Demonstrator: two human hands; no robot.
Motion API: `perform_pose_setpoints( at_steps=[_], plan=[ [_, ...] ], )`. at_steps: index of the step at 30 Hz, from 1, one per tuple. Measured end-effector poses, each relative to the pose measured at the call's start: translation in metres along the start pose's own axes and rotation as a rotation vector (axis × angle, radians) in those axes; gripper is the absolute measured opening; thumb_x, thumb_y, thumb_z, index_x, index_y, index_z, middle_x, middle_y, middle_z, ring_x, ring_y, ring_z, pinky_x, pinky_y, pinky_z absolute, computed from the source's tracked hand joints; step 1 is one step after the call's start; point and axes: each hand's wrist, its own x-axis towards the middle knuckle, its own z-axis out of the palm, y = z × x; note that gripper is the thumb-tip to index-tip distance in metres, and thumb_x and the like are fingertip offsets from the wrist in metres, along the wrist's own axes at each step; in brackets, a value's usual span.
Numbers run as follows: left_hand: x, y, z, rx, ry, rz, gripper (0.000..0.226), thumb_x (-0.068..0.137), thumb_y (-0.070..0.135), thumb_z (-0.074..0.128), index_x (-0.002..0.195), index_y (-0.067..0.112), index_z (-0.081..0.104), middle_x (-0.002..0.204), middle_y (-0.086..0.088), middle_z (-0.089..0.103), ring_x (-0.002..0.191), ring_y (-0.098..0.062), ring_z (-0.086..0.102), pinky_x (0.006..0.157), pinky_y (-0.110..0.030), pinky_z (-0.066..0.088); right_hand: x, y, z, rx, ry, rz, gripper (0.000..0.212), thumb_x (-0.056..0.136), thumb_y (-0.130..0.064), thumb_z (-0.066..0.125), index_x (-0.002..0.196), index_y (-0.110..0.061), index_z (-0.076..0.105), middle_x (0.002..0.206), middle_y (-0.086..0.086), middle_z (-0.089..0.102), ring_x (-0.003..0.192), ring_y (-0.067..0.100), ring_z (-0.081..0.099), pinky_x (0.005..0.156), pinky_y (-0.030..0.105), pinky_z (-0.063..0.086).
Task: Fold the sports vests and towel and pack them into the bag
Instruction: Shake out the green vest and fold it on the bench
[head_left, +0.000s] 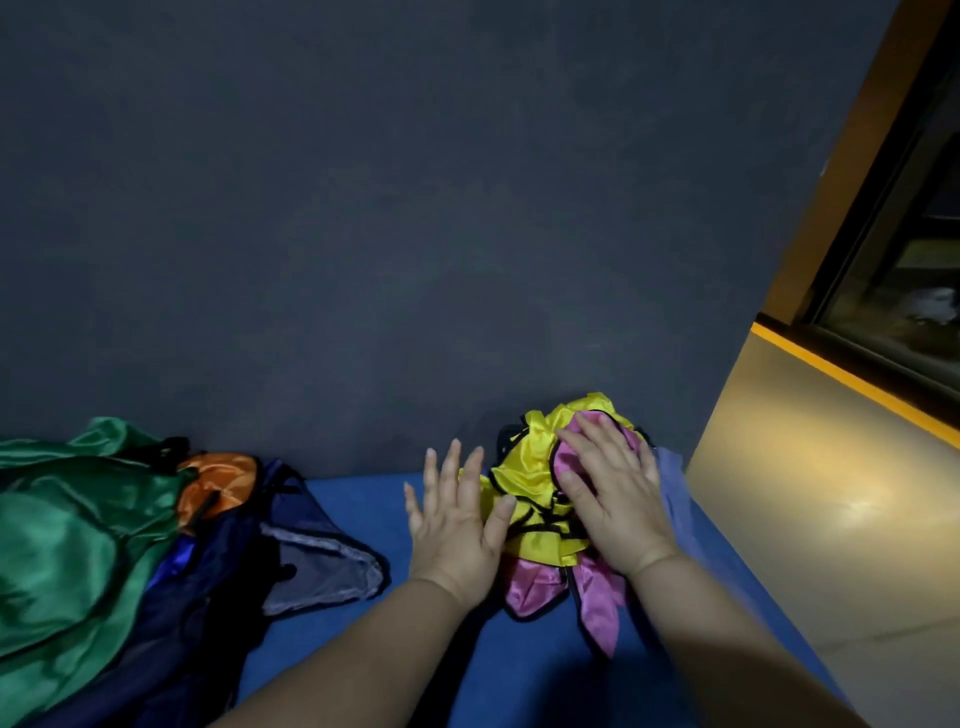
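Where the yellow vest (524, 480) and pink vest (532, 587) lie bunched at lower right, the right hand (613, 499) presses flat on top. Beside them the left hand (457, 519) is spread wide. A green vest (67, 535) lies far left.

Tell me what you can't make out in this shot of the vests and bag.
Head view only:
- Green vest: cut off by the left edge.
- Pink vest: mostly hidden under the yellow vest and the right hand.
- Dark bag: dim light and piled vests hide its opening and contents.
- Bluish cloth behind the right hand: towel or not, too little shows.
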Motion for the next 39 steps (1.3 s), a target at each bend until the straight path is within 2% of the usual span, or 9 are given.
perform_pose_setpoints(
  at_steps=[6,10,15,19,23,29,33,36,39],
  plan=[
    [-0.026,-0.041,-0.068,0.057,0.115,-0.110,0.118,0.058,0.087,-0.027,0.154,0.030,0.009,0.162,0.011,-0.007,0.139,-0.004,-0.032,0.115,-0.039,-0.019,0.005,-0.089,0.034,0.076,-0.126,-0.042,0.092,0.074,-0.085,-0.008,0.144,-0.043,0.036,0.151,-0.029,0.019,0.146,-0.003,0.001,0.118,0.039,-0.006],
    [-0.046,-0.074,-0.121,0.106,0.196,-0.186,0.114,0.062,0.086,-0.017,0.153,0.026,0.016,0.162,0.007,0.006,0.148,-0.014,-0.014,0.119,-0.040,-0.007,0.006,-0.151,0.057,0.082,-0.172,-0.064,0.103,0.067,-0.088,-0.016,0.144,-0.043,0.036,0.155,-0.019,0.027,0.146,0.003,0.012,0.118,0.039,0.006],
    [-0.079,-0.124,-0.181,0.132,0.364,-0.252,0.095,0.074,0.073,0.001,0.151,0.023,0.024,0.158,0.006,0.022,0.149,-0.017,0.001,0.118,-0.037,0.008,0.009,-0.231,0.090,0.160,-0.252,-0.083,0.084,0.077,-0.073,0.001,0.143,-0.039,0.040,0.150,-0.015,0.036,0.140,0.007,0.025,0.111,0.036,0.020],
    [-0.107,-0.175,-0.223,0.229,0.466,-0.360,0.094,0.077,0.072,0.004,0.150,0.019,0.029,0.157,0.000,0.029,0.149,-0.024,0.007,0.119,-0.041,0.008,0.009,-0.294,0.120,0.259,-0.333,-0.093,0.051,0.100,-0.055,0.029,0.143,-0.032,0.043,0.148,-0.007,0.040,0.139,0.016,0.029,0.112,0.036,0.024],
    [-0.131,-0.223,-0.256,0.317,0.536,-0.509,0.097,0.076,0.071,0.005,0.149,0.014,0.035,0.157,-0.007,0.029,0.149,-0.030,0.007,0.118,-0.049,0.002,0.006,-0.343,0.145,0.318,-0.409,-0.118,0.072,0.090,-0.070,0.023,0.144,-0.027,0.043,0.150,-0.002,0.039,0.139,0.019,0.030,0.115,0.035,0.024],
    [-0.152,-0.272,-0.284,0.391,0.412,-0.729,0.105,0.068,0.077,-0.011,0.155,0.023,0.013,0.164,-0.003,-0.001,0.147,-0.035,-0.015,0.115,-0.057,-0.008,0.009,-0.388,0.171,0.274,-0.503,-0.048,0.063,0.097,-0.061,0.032,0.150,-0.028,0.029,0.159,0.001,0.020,0.145,0.024,0.017,0.117,0.041,0.021],
    [-0.153,-0.289,-0.291,0.328,0.389,-0.847,0.099,0.077,0.086,0.001,0.155,0.026,0.006,0.163,-0.004,-0.013,0.146,-0.042,-0.013,0.114,-0.062,-0.005,0.018,-0.404,0.187,0.205,-0.452,0.042,0.066,0.094,-0.066,0.029,0.151,-0.032,0.026,0.162,0.002,0.009,0.149,0.026,0.004,0.119,0.050,0.014],
    [-0.151,-0.296,-0.290,0.295,0.385,-0.860,0.102,0.074,0.086,0.005,0.155,0.025,0.005,0.163,-0.008,-0.009,0.147,-0.040,-0.008,0.115,-0.061,-0.005,0.026,-0.404,0.199,0.107,-0.418,0.091,0.068,0.093,-0.070,0.024,0.151,-0.035,0.024,0.163,0.002,0.003,0.149,0.028,-0.005,0.120,0.051,0.005],
    [-0.146,-0.305,-0.283,0.352,0.364,-0.797,0.110,0.066,0.087,-0.010,0.155,0.023,0.000,0.163,-0.008,0.005,0.149,-0.034,-0.007,0.114,-0.057,-0.013,0.036,-0.400,0.212,0.019,-0.414,0.115,0.071,0.090,-0.075,0.020,0.151,-0.039,0.022,0.163,0.003,0.001,0.149,0.031,-0.009,0.120,0.051,0.000]
  ],
)
